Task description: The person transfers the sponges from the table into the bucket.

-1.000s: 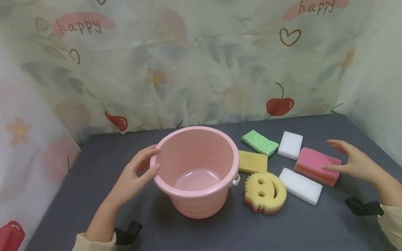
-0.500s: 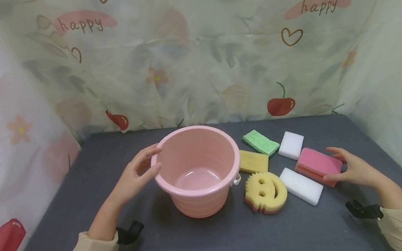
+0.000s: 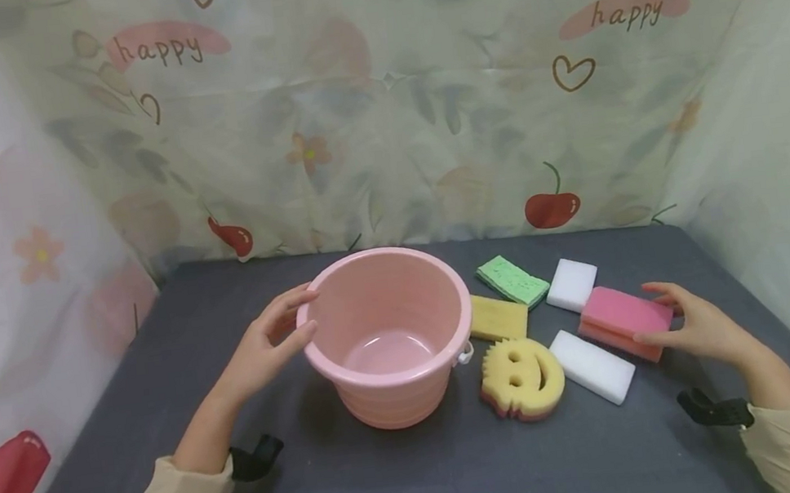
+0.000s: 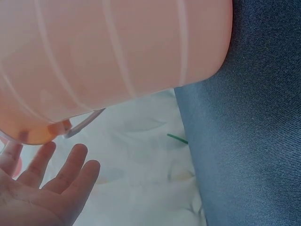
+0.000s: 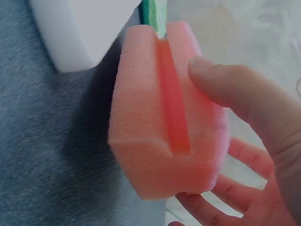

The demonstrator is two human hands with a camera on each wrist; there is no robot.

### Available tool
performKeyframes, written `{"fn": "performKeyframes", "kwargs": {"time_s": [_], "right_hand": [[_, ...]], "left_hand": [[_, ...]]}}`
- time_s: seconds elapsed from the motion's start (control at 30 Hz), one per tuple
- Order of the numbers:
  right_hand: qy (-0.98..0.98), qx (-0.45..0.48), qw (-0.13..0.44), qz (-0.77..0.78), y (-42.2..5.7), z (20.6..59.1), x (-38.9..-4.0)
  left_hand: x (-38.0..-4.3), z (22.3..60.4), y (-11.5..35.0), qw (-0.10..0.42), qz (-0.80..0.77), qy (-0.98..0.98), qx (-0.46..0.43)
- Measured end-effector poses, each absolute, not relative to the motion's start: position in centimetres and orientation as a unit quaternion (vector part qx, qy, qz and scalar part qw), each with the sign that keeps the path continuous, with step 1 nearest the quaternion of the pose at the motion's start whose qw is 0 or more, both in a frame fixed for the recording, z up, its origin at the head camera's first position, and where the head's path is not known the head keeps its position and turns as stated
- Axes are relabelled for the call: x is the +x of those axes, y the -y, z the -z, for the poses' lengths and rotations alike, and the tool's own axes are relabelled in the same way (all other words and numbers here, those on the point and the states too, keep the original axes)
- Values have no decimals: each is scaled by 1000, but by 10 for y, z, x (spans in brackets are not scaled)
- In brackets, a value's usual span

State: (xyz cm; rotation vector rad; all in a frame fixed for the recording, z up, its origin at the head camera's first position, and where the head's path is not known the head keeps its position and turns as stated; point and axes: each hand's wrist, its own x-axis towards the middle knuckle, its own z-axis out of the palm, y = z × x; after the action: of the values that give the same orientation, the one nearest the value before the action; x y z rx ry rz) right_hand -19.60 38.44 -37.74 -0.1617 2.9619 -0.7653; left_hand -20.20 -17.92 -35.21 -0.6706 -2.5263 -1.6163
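Observation:
In the head view my right hand (image 3: 701, 328) pinches the right end of a pink sponge (image 3: 625, 313). The right wrist view shows the grooved side of this sponge (image 5: 146, 103), with my thumb (image 5: 225, 84) on one face and fingers behind the other. My left hand (image 3: 260, 349) rests its fingertips and thumb tip on the left rim of a pink bucket (image 3: 392, 378). Its fingers (image 4: 77, 179) are spread and loosely bent below the rim in the left wrist view. The bucket stands upright, and nothing lies on the part of its floor that shows.
Left of the pink sponge lie two white sponges (image 3: 593, 364), a green sponge (image 3: 513, 280), a yellow sponge (image 3: 497, 318) and a smiley-face sponge (image 3: 522, 379). They rest on a dark cloth-covered table (image 3: 424, 481). Printed curtains (image 3: 391, 156) enclose the back and sides.
My right hand has closed its thumb and fingers on the pink sponge, which has risen slightly. The left hand stays at the bucket's rim.

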Motion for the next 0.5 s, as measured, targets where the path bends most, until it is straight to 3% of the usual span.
{"fn": "performKeyframes", "kwargs": {"time_s": [0.5], "right_hand": [[-962, -52, -8, 269, -370, 350, -194]], "left_hand": [[-202, 354, 178, 33, 542, 810, -221]]}}
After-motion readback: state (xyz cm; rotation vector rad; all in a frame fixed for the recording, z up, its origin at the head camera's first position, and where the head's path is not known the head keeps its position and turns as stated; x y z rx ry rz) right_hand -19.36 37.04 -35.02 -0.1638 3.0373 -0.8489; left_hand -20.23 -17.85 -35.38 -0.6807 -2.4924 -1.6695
